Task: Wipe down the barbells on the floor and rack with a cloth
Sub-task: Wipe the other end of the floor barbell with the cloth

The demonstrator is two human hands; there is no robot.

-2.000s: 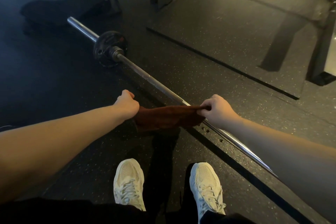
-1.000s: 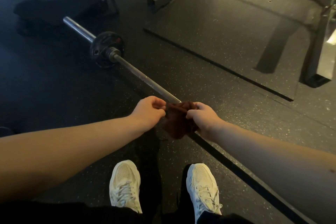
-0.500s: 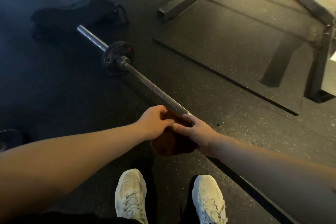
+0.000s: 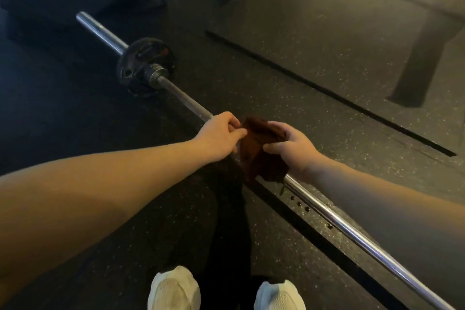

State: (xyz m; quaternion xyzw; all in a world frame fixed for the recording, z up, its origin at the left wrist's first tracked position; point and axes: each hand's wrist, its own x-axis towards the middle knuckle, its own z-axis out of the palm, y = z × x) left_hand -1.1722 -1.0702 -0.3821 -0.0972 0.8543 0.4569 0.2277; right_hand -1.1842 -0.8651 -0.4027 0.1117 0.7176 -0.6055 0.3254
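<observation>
While bent over the barbell (image 4: 181, 94) lying diagonally on the floor (image 4: 75, 121), pinches left edge of the brown cloth (image 4: 256, 148) with left hand (image 4: 219, 136), clamps it round mid-shaft with right hand (image 4: 294, 148); plate (image 4: 146, 65) toward far left.

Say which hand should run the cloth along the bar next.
Probably the right hand: its fingers curl over the cloth bunched on the bar. The left hand only pinches the cloth's edge.
</observation>
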